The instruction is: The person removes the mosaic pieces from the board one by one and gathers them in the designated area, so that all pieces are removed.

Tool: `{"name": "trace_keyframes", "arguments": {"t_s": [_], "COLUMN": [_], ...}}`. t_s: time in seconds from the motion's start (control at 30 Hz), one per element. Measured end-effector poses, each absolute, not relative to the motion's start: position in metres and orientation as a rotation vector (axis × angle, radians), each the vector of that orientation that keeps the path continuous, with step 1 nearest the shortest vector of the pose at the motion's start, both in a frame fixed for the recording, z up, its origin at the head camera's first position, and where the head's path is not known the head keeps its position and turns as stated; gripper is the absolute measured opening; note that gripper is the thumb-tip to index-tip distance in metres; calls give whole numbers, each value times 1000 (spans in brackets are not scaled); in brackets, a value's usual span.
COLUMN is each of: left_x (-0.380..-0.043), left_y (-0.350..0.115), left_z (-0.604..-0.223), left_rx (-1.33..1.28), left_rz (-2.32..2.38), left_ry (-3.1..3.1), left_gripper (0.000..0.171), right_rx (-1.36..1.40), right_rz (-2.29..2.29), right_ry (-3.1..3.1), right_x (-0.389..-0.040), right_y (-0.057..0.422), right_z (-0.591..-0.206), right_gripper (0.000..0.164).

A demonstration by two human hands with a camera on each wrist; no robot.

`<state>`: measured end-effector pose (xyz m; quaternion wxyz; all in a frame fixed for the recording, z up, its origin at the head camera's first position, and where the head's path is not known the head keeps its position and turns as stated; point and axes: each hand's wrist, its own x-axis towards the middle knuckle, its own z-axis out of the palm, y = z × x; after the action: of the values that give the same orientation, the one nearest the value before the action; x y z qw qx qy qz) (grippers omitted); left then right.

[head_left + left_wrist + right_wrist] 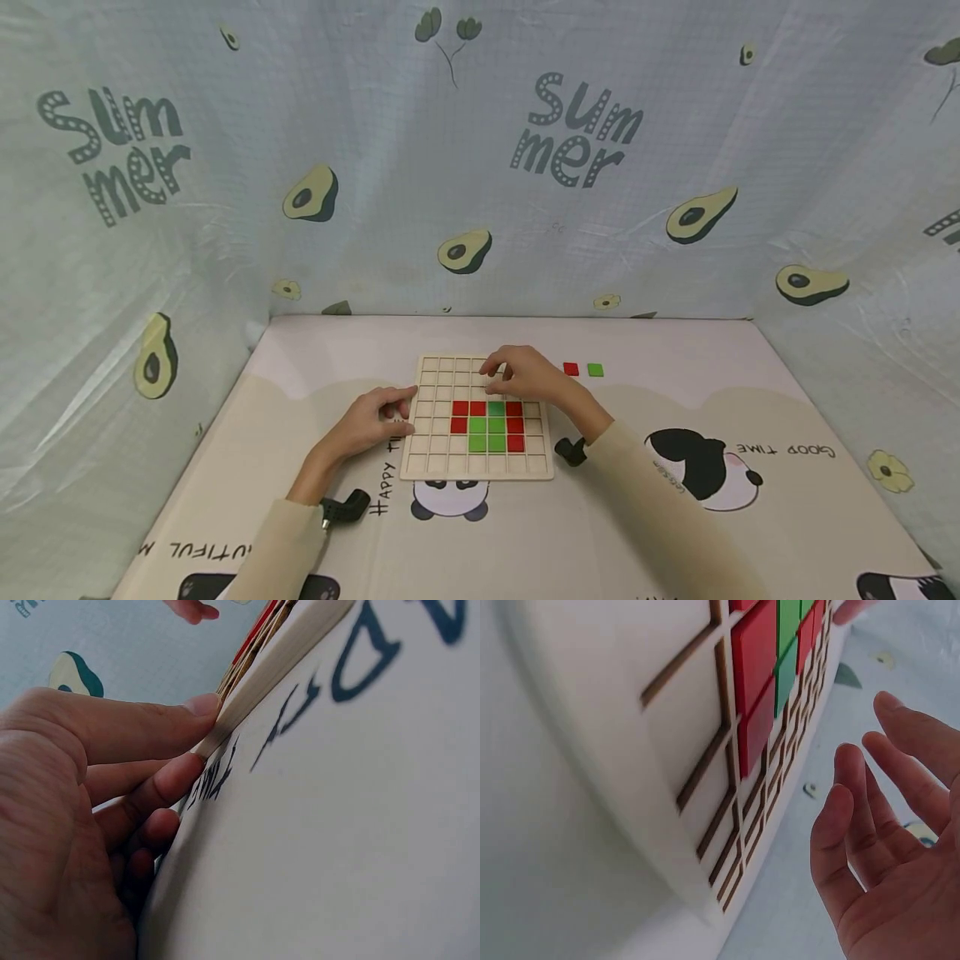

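A pale wooden grid board (pixel 435 462) lies flat on the table, with red tiles (pixel 515 426) and green tiles (pixel 477 443) grouped in its middle squares. At the board's left edge, the thumb and index fingertip of my left hand (pixel 370 421) rest against the wood; its other fingers bend loosely below, as the left wrist view shows. My right hand (pixel 527 375) hovers over the board's far right part, covering some squares there. In the right wrist view its fingers (pixel 831 810) are spread and loosely bent, with nothing between them and the thumb.
Beyond the board's far right corner lie a loose red tile (pixel 571 369) and a loose green tile (pixel 596 370). A printed cloth (pixel 600 517) covers the table. Patterned sheets (pixel 375 125) rise behind and at both sides.
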<state>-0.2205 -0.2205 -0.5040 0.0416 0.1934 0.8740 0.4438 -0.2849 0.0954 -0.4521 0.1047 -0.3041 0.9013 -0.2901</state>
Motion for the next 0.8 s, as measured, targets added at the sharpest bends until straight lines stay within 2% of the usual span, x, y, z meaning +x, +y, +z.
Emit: {"name": "trace_keyframes", "arguments": {"t_s": [0.43,0.8], "left_x": [-220,-220], "left_y": [-221,-222], "left_z": [-505,-505], "left_rx": [569,584], "left_rz": [1357,1344], "left_ry": [2670,2679], "left_gripper": [67,66], "right_rx": [-951,-1018], "right_rz": [-794,-749], "right_ry": [2615,2584], "right_x": [-283,-278], "right_y": [62,55], "right_z": [-468,-465], "right_gripper": [22,19]}}
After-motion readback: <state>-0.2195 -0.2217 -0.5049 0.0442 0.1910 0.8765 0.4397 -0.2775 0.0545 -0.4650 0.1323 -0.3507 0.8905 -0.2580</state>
